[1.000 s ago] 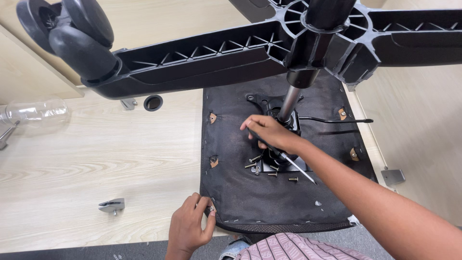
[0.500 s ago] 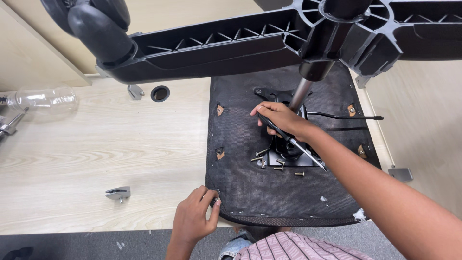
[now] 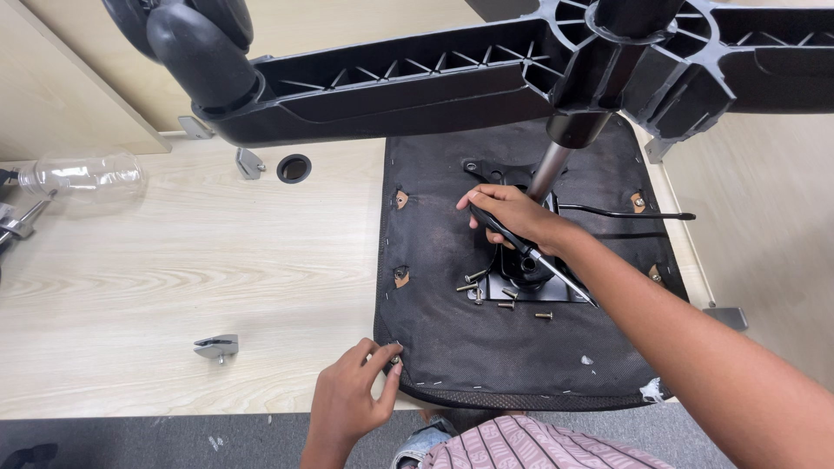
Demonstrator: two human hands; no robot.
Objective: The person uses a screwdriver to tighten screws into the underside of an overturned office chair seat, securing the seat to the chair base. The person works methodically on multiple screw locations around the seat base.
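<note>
While the upturned chair seat [image 3: 486, 347] lies black-side up on the pale wooden table [image 3: 174, 287], the person's right hand [image 3: 512, 217] rests over the metal mounting plate [image 3: 521, 282] at the seat's middle. Its fingers [image 3: 473, 201] are curled round the dark handle of a screwdriver [image 3: 530, 256], whose thin shaft runs back past the wrist toward the lower right. Just behind the knuckles rises the silver gas cylinder [image 3: 547, 174], which leads up into the black star base [image 3: 486, 69] spread across the top of the view, one caster [image 3: 195, 43] at its far left end.

Just below the right fingers several loose screws [image 3: 486, 291] lie scattered on the fabric beside the plate. To the right of the hand a black lever [image 3: 625, 213] runs out sideways over the seat.

The left hand [image 3: 352, 399] sits at the seat's near-left corner. Its fingertips [image 3: 391, 360] are pinched together on a small brass-coloured piece at the edge of the fabric; whether this is a loose screw or a fixed fitting cannot be told. To the left of those fingers, well apart, a small metal bracket [image 3: 217, 347] lies on the table. Far off at the table's left edge lies a clear plastic bottle [image 3: 82, 174] on its side, and a round cable hole [image 3: 294, 168] shows beyond.
</note>
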